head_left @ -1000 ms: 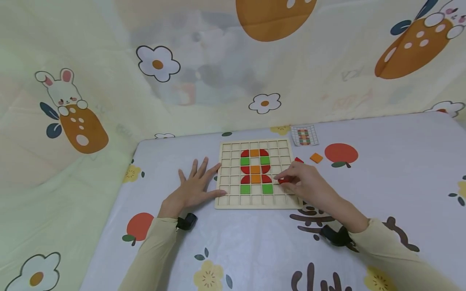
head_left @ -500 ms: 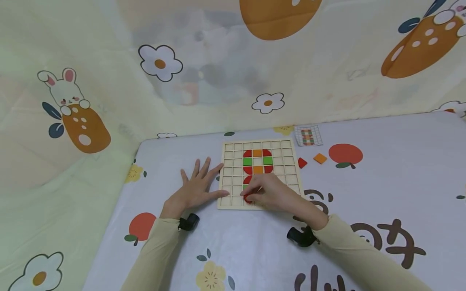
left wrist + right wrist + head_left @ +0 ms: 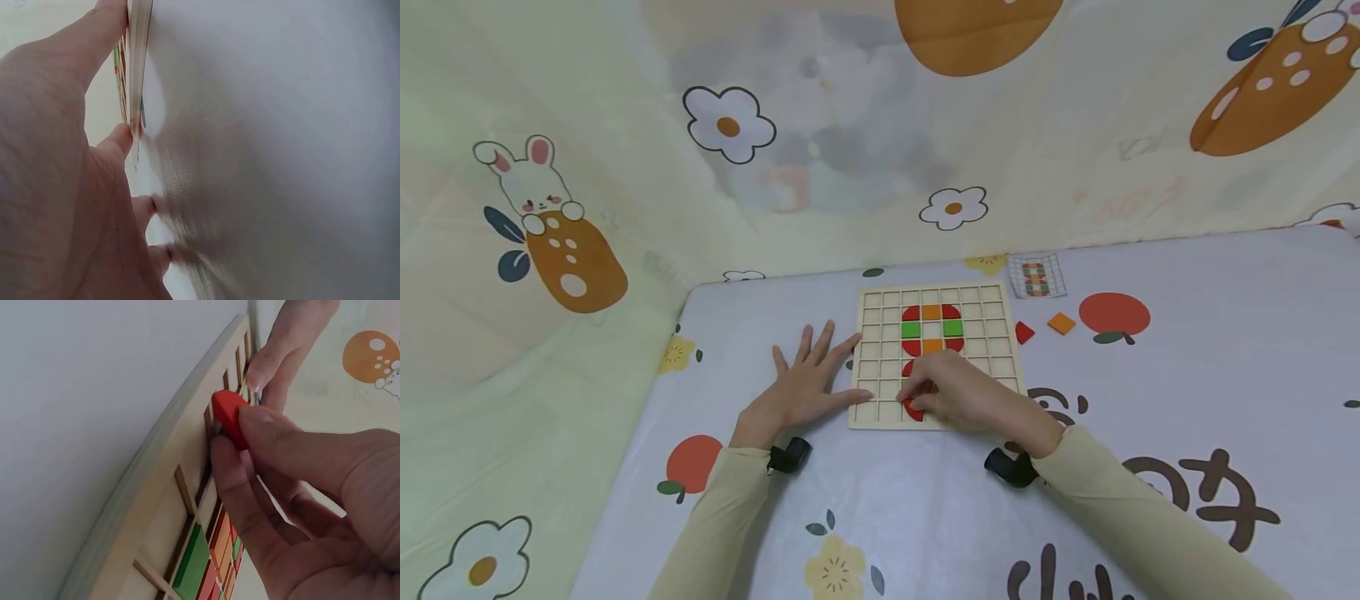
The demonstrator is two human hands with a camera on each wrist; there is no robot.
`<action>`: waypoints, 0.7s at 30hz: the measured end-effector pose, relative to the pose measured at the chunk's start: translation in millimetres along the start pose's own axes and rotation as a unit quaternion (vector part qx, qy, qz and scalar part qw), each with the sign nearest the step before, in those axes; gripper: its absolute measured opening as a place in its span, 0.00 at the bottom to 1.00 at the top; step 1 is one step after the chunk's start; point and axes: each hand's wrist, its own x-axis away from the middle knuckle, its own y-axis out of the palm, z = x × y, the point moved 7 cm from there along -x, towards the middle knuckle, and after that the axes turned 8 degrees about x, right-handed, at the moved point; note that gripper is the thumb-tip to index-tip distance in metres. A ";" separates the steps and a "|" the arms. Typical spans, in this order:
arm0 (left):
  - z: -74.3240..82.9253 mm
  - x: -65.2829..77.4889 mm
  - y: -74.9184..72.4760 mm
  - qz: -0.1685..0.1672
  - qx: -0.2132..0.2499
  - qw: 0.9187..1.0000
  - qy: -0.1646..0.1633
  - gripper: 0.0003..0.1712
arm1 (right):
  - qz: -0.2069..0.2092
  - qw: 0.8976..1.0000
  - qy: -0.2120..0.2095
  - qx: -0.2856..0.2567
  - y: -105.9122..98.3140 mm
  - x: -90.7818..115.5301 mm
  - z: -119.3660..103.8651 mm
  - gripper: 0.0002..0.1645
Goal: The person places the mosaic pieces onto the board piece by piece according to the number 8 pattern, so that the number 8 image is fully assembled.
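Observation:
A wooden grid board point(image 3: 988, 312) lies on the table, with red rounded-corner tiles and orange and green square tiles set in its middle columns. My right hand point(image 3: 962, 390) is over the lower middle of the board, hiding some of the tiles. Between its thumb and fingers it pinches a red rounded tile point(image 3: 229, 415), which sits tilted at a cell in the bottom row. My left hand point(image 3: 796, 392) is spread at the board's left side. Its thumb and index fingertip touch the board's edge, while the other fingers extend onto the tablecloth.
Right of the board lie a loose red tile point(image 3: 1024, 332) and an orange square tile point(image 3: 1062, 323). Behind them is a small printed pattern card point(image 3: 1037, 276). A patterned cloth point(image 3: 820, 192) hangs at the back of the table.
My right hand has carried the red tile leftward from the board's right side to the bottom row, then stayed nearly still there. My left hand keeps its place.

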 end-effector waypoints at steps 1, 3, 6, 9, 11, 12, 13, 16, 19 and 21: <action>0.2 -0.1 0.1 0.000 0.001 1.000 0.000 0.56 | -0.002 1.000 0.000 0.002 0.3 -0.3 -0.1 0.10; 0.4 -0.3 0.2 0.000 0.000 1.000 0.001 0.55 | -0.004 1.000 -0.001 0.006 0.8 -1.0 -0.3 0.10; 0.6 -0.3 0.2 0.000 -0.002 1.000 0.000 0.55 | -0.011 1.000 -0.004 0.016 1.9 -1.9 -1.4 0.10; 1.8 -0.1 -0.7 0.000 -0.002 1.000 0.001 0.55 | -0.016 0.999 -0.014 0.037 2.7 -3.1 -3.7 0.11; 2.5 -0.4 -1.0 -0.001 -0.001 1.000 0.001 0.55 | -0.016 0.998 -0.027 0.053 2.8 -3.8 -5.8 0.11; 2.7 -0.3 -1.2 -0.001 0.000 1.000 0.001 0.55 | -0.016 0.998 -0.029 0.056 2.8 -4.1 -6.6 0.11; 2.6 -0.4 -1.1 -0.001 -0.001 1.000 0.001 0.55 | -0.015 0.998 -0.031 0.058 2.8 -4.3 -7.2 0.11; 2.3 -1.1 -0.3 -0.001 -0.005 1.000 0.000 0.55 | -0.013 0.997 -0.044 0.064 3.6 -3.9 -8.5 0.12; 1.1 -1.7 0.5 0.000 -0.010 1.000 0.001 0.55 | -0.010 0.996 -0.054 0.072 5.0 -3.3 -8.9 0.12; 0.6 -2.6 1.1 0.000 -0.010 1.000 0.001 0.55 | -0.007 0.995 -0.060 0.081 5.7 -3.0 -9.3 0.11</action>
